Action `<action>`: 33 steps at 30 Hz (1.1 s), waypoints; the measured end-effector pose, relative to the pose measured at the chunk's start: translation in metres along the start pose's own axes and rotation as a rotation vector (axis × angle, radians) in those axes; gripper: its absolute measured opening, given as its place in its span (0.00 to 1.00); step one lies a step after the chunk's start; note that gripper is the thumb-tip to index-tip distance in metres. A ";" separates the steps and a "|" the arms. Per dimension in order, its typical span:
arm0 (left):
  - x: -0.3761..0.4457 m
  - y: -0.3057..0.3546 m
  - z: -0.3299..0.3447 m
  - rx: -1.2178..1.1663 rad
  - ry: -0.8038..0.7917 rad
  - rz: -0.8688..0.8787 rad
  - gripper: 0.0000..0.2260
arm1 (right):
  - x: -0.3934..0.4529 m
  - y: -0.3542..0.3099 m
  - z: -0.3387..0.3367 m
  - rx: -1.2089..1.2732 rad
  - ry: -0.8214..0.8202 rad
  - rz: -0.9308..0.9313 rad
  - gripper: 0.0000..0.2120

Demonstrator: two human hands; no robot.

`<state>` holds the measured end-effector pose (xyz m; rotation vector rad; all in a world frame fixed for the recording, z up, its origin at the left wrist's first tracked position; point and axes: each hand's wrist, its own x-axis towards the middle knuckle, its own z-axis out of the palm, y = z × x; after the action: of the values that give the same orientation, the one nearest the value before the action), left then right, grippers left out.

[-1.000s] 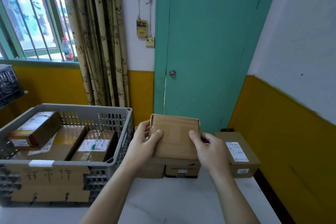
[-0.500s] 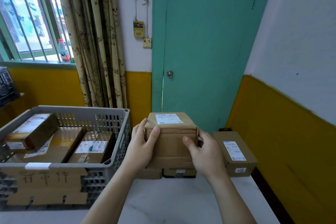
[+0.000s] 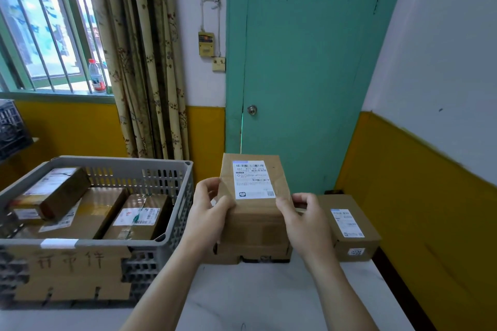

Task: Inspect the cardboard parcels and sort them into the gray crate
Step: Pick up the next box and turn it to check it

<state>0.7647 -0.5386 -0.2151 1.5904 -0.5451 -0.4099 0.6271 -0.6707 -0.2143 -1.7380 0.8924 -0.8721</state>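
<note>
Cardboard parcel [image 3: 255,212] in left hand [image 3: 208,212] and right hand [image 3: 304,219], label up

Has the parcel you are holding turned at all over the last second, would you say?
Yes. The held parcel has rolled toward the person: its shipping label, earlier out of sight, now faces the camera in front of the green door.

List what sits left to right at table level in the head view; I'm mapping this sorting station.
gray crate → left hand → held parcel → right hand → labelled parcel on the table
</note>
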 end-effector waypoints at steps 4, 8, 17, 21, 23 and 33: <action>-0.002 0.002 0.001 -0.026 -0.058 -0.110 0.33 | 0.002 0.003 -0.001 -0.030 -0.077 -0.036 0.04; -0.002 0.000 0.002 -0.012 -0.056 -0.106 0.24 | 0.001 0.002 -0.003 -0.029 -0.087 -0.036 0.01; 0.001 -0.009 -0.004 -0.146 -0.058 -0.162 0.19 | 0.001 0.007 -0.005 0.178 -0.073 -0.014 0.08; 0.006 -0.014 -0.011 -0.275 -0.043 -0.175 0.19 | 0.005 0.009 -0.008 0.134 -0.111 -0.049 0.09; 0.007 -0.015 -0.014 -0.296 -0.035 -0.187 0.19 | 0.004 0.008 -0.009 0.166 -0.154 0.045 0.14; -0.003 -0.004 0.001 0.261 -0.086 0.028 0.28 | -0.005 0.006 -0.007 0.230 -0.217 0.093 0.49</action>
<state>0.7624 -0.5375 -0.2192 1.8183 -0.7087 -0.3998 0.6180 -0.6711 -0.2191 -1.5448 0.6947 -0.6817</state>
